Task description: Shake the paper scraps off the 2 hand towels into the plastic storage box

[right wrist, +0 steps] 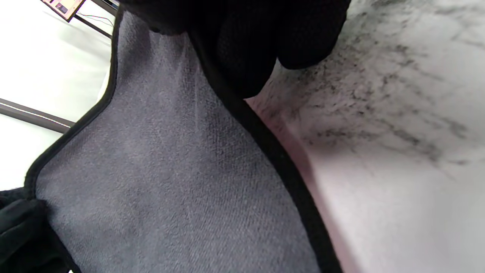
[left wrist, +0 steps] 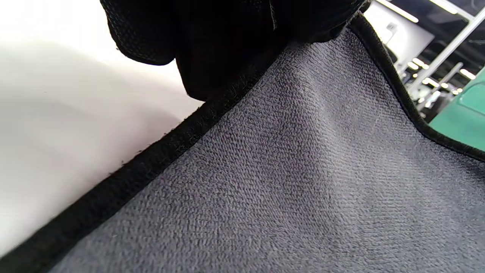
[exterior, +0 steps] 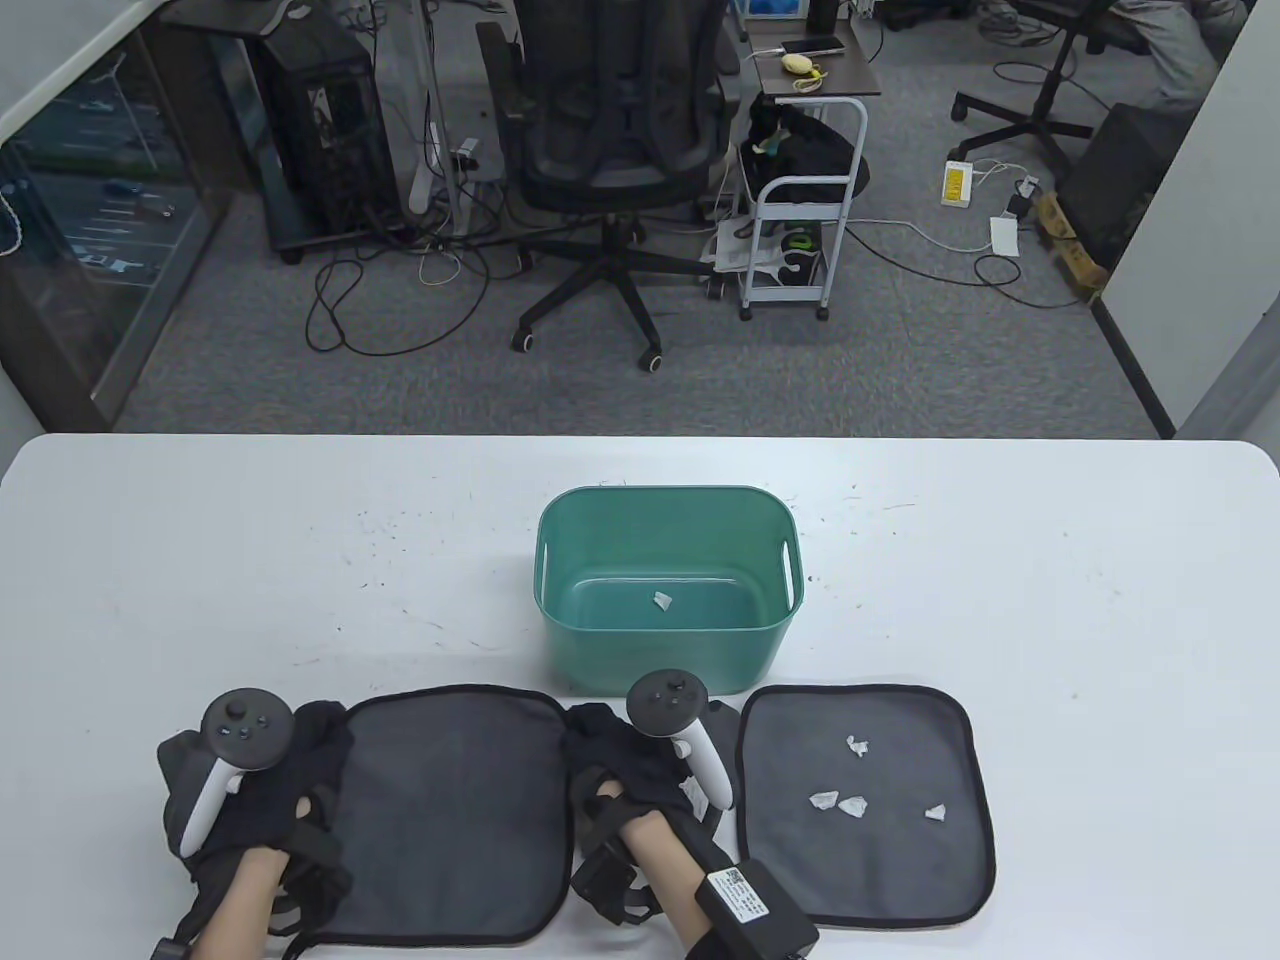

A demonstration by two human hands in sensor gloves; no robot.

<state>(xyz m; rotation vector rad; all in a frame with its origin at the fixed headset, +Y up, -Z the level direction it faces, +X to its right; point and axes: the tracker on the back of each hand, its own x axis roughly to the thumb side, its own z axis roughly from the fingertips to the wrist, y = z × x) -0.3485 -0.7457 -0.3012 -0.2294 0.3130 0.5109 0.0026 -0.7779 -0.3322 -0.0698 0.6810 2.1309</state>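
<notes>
**Both hands at the far corners of the left towel**

On the desk (exterior: pixel 200 560) in front of me, the left towel (exterior: pixel 450 810) lies flat just before the green plastic storage box (exterior: pixel 668 520), its grey face bare of scraps. My left hand (exterior: pixel 270 780) sits on its far left corner and my right hand (exterior: pixel 640 770) on its far right corner. From the left wrist view my gloved fingers (left wrist: pixel 227 41) curl over the black hem and the cloth rises toward them; the right wrist view shows the same, fingers (right wrist: pixel 246 45) closed on the edge with the fabric pulled up into a ridge. I read both as pinching the towel.

Just beside it, to the right, the second towel (exterior: pixel 870 880) lies flat with four white paper scraps (exterior: pixel 840 803) on it. One scrap (exterior: pixel 661 600) rests on the bottom of the box.
</notes>
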